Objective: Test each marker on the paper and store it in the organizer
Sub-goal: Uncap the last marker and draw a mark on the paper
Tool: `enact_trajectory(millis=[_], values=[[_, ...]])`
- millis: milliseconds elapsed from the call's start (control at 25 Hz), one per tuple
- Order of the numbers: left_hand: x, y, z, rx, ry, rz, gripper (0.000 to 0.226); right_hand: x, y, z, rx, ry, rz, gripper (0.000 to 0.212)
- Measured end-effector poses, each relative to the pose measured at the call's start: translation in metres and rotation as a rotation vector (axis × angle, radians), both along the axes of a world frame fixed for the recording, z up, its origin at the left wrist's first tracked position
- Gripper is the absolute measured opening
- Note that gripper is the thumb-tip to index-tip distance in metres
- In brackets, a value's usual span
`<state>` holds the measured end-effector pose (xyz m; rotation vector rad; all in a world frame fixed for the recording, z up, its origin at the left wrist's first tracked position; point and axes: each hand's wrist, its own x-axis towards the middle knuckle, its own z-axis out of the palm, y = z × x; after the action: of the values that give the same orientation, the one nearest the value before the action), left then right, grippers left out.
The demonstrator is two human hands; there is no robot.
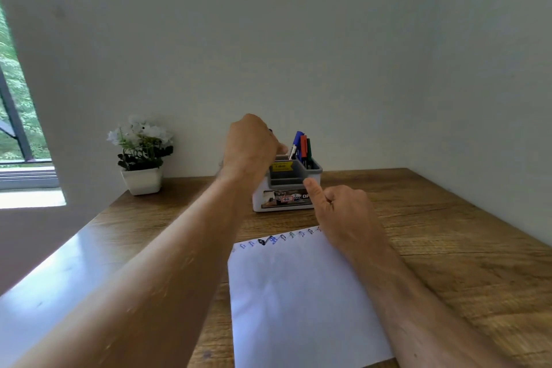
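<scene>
Reaching over the organizer near the far edge of the table, my left hand was curled into a fist above its back compartment. Something dark showed at the knuckles, perhaps the end of a marker, but I could not tell for sure what those fingers pinched, since the back of the hand hid them. My right hand rested at the far right corner of the paper, index finger stretched out and touching the organizer's grey rim, the other fingers folded in and holding nothing.

By my reckoning the job was nearly over. A row of small test scribbles ran along the far edge of the paper in blue, black, green and a reddish tint, several in all. Three markers, blue, red and green, stood upright in the back right compartment, and a silver-tipped pen leaned beside them. No loose markers lay on the table or the paper, so if my left hand did carry one, I judged it to be the last to store. The front compartment with the yellow sticker looked empty.

A white pot of flowers stood at the far left corner, well apart from the work.
</scene>
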<state>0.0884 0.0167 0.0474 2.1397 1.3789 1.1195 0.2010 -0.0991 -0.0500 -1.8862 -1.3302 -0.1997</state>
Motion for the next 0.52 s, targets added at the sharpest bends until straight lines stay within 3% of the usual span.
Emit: enact_trajectory(millis=[160, 280, 400, 520], values=[[-0.047, 0.003, -0.018, -0.093, 0.26, 0.136, 0.035, -0.004, -0.005, 0.004, 0.027, -0.041, -0.009, 0.069], [-0.068, -0.001, -0.04, -0.202, 0.3, 0.171, 0.035, -0.008, -0.01, 0.008, 0.017, -0.048, -0.004, 0.068], [-0.079, 0.002, -0.059, -0.124, 0.279, 0.148, 0.021, -0.011, -0.013, 0.008, 0.007, -0.04, 0.004, 0.066], [-0.085, 0.01, -0.074, -0.045, 0.387, 0.185, 0.022, -0.012, -0.013, 0.008, -0.008, -0.04, 0.014, 0.064]])
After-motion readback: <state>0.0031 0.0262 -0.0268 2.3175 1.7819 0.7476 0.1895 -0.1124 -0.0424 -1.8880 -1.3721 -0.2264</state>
